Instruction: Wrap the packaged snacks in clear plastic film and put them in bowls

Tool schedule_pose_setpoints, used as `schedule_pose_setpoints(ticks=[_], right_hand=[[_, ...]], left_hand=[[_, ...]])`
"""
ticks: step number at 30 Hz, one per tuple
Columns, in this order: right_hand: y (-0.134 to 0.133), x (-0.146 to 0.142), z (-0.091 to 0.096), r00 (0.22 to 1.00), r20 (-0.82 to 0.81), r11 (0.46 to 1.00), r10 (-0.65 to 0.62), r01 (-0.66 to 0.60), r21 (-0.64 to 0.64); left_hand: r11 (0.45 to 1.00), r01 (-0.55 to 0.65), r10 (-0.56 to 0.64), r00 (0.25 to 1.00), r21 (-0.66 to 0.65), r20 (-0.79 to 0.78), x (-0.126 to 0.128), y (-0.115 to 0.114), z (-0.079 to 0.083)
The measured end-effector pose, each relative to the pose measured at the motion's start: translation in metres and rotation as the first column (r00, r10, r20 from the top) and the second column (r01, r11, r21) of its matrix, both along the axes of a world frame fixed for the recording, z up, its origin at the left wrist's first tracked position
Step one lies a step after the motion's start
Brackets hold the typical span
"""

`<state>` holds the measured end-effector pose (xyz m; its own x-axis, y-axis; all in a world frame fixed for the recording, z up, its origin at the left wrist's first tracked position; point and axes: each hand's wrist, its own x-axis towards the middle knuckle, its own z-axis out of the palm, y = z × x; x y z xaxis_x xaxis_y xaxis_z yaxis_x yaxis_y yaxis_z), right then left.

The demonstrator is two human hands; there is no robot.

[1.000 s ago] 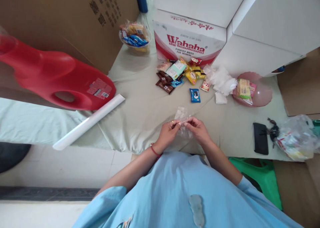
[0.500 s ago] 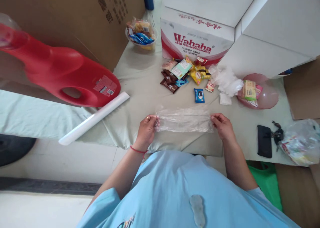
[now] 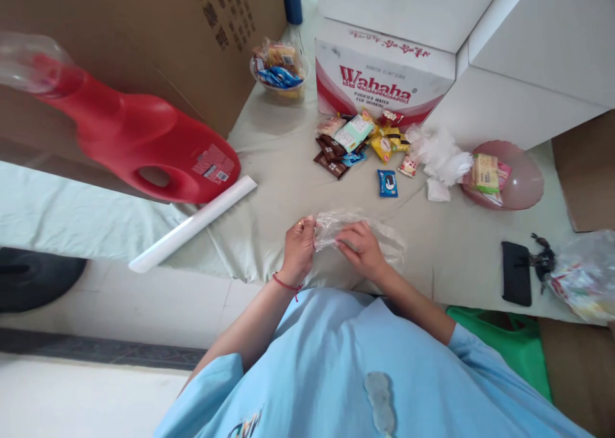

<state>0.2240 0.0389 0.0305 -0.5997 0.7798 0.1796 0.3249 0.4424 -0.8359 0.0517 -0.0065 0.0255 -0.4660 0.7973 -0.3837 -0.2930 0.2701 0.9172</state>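
A clear plastic bag (image 3: 391, 239) lies crumpled above the near edge of the cloth-covered table. My left hand (image 3: 300, 243), a red string round its wrist, pinches the bag's left end between thumb and fingers. Over the middle of the bag is my right hand (image 3: 361, 249). Its fingers point left, with a small gap between thumb and fingertips, and the bag's right end trails free past it. Beyond the hands lies a small blue snack packet (image 3: 387, 184), and behind that a pile of wrapped snacks (image 3: 353, 134).
Left stand a red jug (image 3: 158, 140) and a white tube (image 3: 195, 223). At the back are a snack bowl (image 3: 280, 73) and a Wahaba-style white-red carton (image 3: 384, 82). To the right are crumpled white plastic (image 3: 439, 156), a pink bowl (image 3: 523, 175) and a black phone (image 3: 516, 273).
My right hand has let go of the bag's right end and moved left towards my left hand. The bag, stretched out before, now sags and bunches up. My left hand keeps its hold.
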Motion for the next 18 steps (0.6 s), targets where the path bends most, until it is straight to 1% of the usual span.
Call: schedule_pose_setpoints(ticks=[2,3,5,6,7,8,10,13,15,18], right_hand=[[0.015,0.005,0.009,0.996,-0.091,0.986,-0.006,-0.009,-0.165],[0.023,0.009,0.015,0.991,-0.135,0.962,-0.009,-0.028,-0.273],[0.037,0.016,0.026,0.981,-0.191,0.878,-0.024,-0.070,-0.473],[0.042,0.019,0.031,0.979,-0.198,0.842,-0.038,-0.075,-0.535],[0.046,0.022,0.035,0.980,-0.193,0.826,-0.051,-0.068,-0.560],[0.048,0.023,0.037,0.982,-0.181,0.833,-0.057,-0.053,-0.551],[0.048,0.023,0.038,0.987,-0.153,0.880,-0.040,-0.038,-0.474],[0.040,0.019,0.032,0.994,-0.110,0.925,-0.009,-0.033,-0.378],[0.034,0.016,0.026,0.997,-0.081,0.944,-0.016,-0.012,-0.329],[0.026,0.013,0.019,0.999,-0.048,0.969,-0.009,-0.003,-0.246]], left_hand=[[1.000,0.013,-0.012,0.999,-0.019,0.033,-0.003,-0.002,-0.001],[0.999,0.022,-0.021,0.999,-0.025,0.042,-0.006,-0.003,-0.002],[0.999,0.049,-0.047,0.998,-0.024,0.052,-0.011,-0.003,-0.003],[0.998,0.060,-0.059,0.997,-0.020,0.053,-0.013,-0.003,-0.003],[0.997,0.071,-0.070,0.996,-0.019,0.062,-0.015,-0.002,-0.003],[0.996,0.087,-0.085,0.992,-0.024,0.089,-0.017,-0.002,-0.002],[0.989,0.142,-0.130,0.972,-0.048,0.197,-0.019,-0.002,0.001],[0.975,0.212,-0.174,0.914,-0.066,0.367,-0.018,-0.004,0.009],[0.974,0.224,-0.189,0.903,-0.047,0.385,-0.015,-0.005,0.015],[0.968,0.249,-0.226,0.921,-0.032,0.317,-0.010,-0.003,0.018]])
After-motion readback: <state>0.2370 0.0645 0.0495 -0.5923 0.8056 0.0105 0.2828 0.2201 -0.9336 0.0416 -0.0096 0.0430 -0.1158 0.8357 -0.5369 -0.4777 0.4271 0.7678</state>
